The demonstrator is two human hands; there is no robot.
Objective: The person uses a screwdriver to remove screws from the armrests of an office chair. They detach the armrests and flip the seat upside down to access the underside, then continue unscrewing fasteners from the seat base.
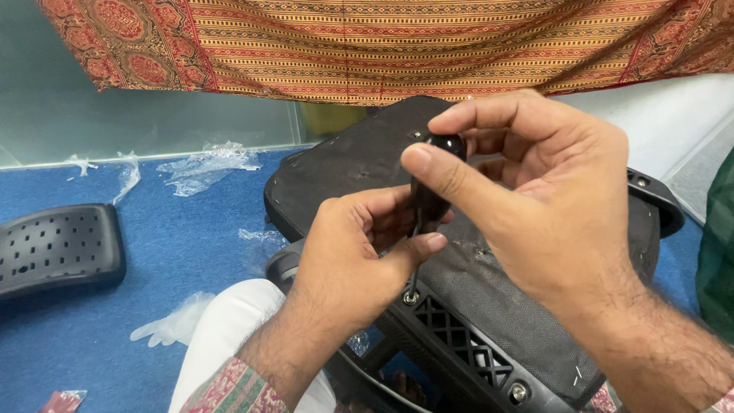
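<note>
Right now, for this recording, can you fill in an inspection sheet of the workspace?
Surface: blue carpeted floor, work done at floor level.
Job's things: black screwdriver with rounded handle, upright, tip on a silver screw in the black plastic lattice bracket on the upturned black fabric-covered chair seat.
Clutter: crumpled clear plastic wrap; perforated black plastic chair panel; a second silver screw.
Grippers: left hand around the shaft; right hand pinching the handle top.
Cables: nothing seen.
Surroundings: red and orange patterned cloth hanging above; pale green glass wall.
</note>
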